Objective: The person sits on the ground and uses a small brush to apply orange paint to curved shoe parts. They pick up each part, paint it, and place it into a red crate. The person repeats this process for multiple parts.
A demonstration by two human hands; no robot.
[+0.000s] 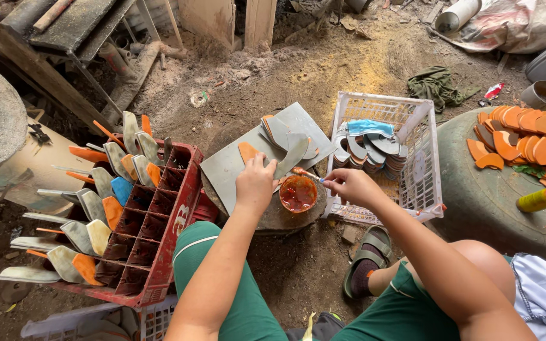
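right now the right hand (349,184) pinches a thin brush (306,173), fingers together on its handle, tip over the small round pot of orange glue (297,193). the left hand (255,183) presses down, fingers closed on a grey curved sole piece (292,155) lying on the grey board (225,167). many coated pieces stand in the red plastic crate (159,252); stacks in the white plastic basket (419,165) look untouched, so roughly midway.

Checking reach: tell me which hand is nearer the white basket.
Right. The right hand holds a brush at the white basket's front corner; the left hand is farther, beyond the orange bowl.
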